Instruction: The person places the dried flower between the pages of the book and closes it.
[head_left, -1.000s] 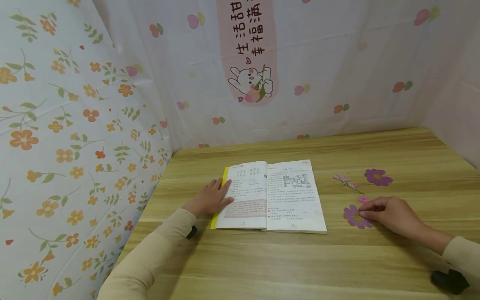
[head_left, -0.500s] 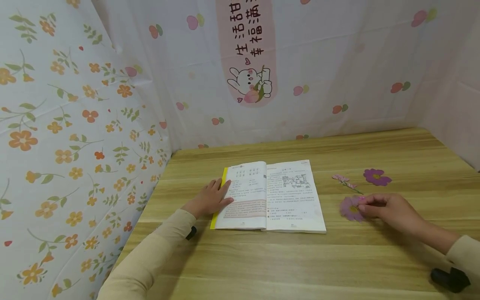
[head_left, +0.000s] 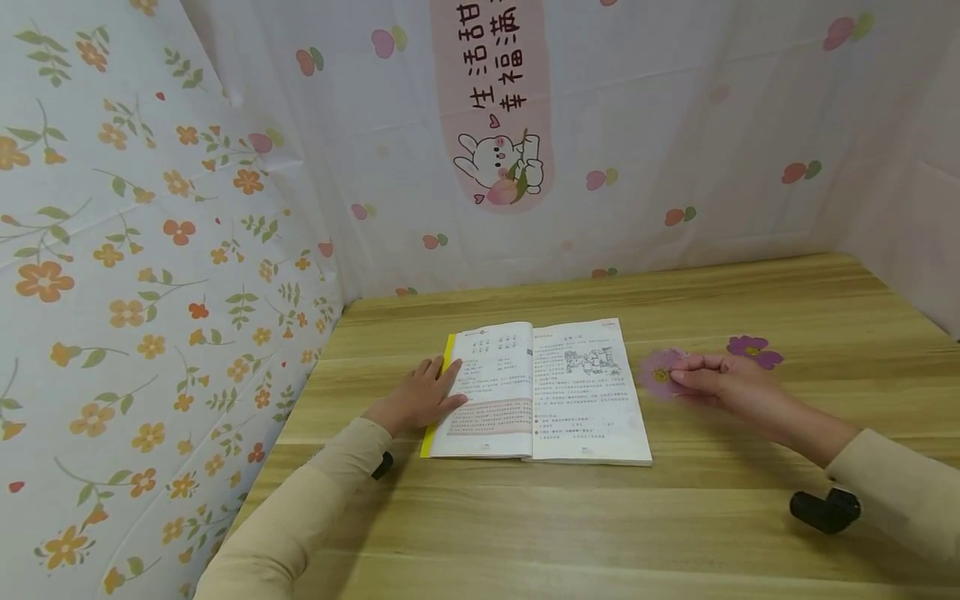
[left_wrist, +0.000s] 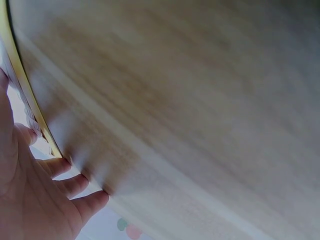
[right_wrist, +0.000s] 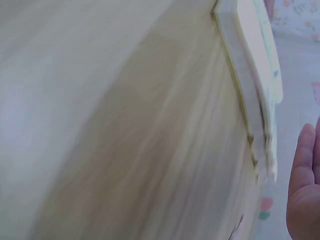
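An open book (head_left: 585, 400) with printed pages and a yellow cover edge lies on the table. My left hand (head_left: 420, 396) rests at its left edge, thumb and fingers spread over the page margin; in the left wrist view the other fingertips of this hand (left_wrist: 45, 195) touch the tabletop. Just off the book's right edge, my right hand (head_left: 738, 392) pinches a pale purple flower (head_left: 657, 373) between thumb and fingers, above the table. A darker purple flower (head_left: 757, 351) lies behind that hand. The pink sprig is mostly hidden. In the right wrist view the flower is out of frame.
The wooden table (head_left: 525, 525) runs back to a printed cloth wall (head_left: 630, 108). Another flowered cloth (head_left: 135, 317) borders the left side. Under the right wrist shows a black wrist device (head_left: 825, 510).
My right hand has lifted the pale purple flower off the table and carried it left and farther back, close to the book. The left hand and book have stayed put.
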